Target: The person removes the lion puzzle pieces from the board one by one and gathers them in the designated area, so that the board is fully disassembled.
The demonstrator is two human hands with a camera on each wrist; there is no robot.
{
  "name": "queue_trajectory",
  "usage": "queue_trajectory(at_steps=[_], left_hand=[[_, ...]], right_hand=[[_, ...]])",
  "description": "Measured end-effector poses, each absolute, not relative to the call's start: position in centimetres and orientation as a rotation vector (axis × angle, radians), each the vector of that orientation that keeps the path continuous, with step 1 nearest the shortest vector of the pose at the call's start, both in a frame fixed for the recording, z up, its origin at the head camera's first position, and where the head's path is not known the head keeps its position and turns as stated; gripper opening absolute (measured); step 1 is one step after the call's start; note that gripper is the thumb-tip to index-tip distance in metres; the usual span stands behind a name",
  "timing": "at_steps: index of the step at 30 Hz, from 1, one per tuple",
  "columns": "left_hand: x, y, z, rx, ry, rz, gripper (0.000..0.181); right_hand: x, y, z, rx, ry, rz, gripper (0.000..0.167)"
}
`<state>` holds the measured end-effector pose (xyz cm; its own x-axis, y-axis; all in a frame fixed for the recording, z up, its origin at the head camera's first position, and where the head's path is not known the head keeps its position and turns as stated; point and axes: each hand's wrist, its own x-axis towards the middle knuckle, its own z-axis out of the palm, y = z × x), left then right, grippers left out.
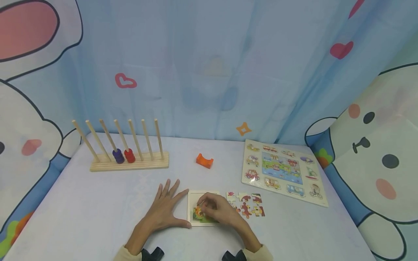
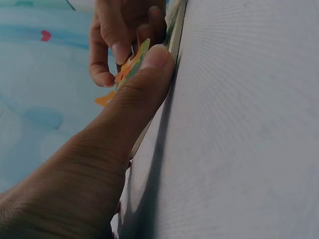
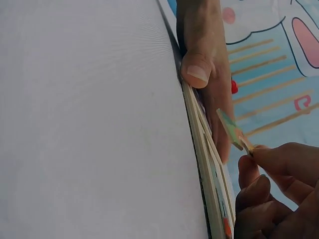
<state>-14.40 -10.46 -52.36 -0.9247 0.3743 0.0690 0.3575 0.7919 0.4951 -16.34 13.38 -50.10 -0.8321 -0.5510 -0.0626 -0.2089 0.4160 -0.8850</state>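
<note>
My right hand (image 1: 217,209) pinches a jigsaw puzzle piece (image 3: 230,130) between thumb and finger. The piece is green and orange and is tilted, above a small wooden puzzle tray (image 1: 190,203). Inside the tray shows a green and orange picture (image 1: 197,214), partly hidden by that hand. My left hand (image 1: 164,208) lies spread on the table left of the tray, its thumb at the tray's lower left corner. In the left wrist view the left thumb (image 2: 155,59) stands by the tray's edge. Several loose jigsaw pieces (image 1: 245,208) lie to the right of the tray.
A wooden peg rack (image 1: 130,166) with a blue and a red bead stack stands at the back left. Behind the tray lies an orange curved block (image 1: 204,161). A larger vehicle puzzle board (image 1: 284,172) rests at the right, and a blue curtain (image 1: 202,72) hangs behind.
</note>
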Motion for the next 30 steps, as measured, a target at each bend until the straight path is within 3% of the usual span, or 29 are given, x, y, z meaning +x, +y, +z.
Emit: queue_trajectory(at_steps=[8,20,30], left_hand=[[-14.4,-10.3,-52.5,0.604,2.953,0.78,0.109],[-14.4,-10.3,-52.5,0.599,2.94,0.794,0.11],[-14.4,-10.4,-52.5,0.599,2.935,0.796,0.11]], right_hand=[[-16.5,15.0,-49.8,-0.638,2.355,-1.434,0.014],[-16.6,21.4,-48.0,-0.46,2.338,-1.552,0.022],[-15.4,24.8,-48.4,-0.509,2.271,-1.423,0.016]])
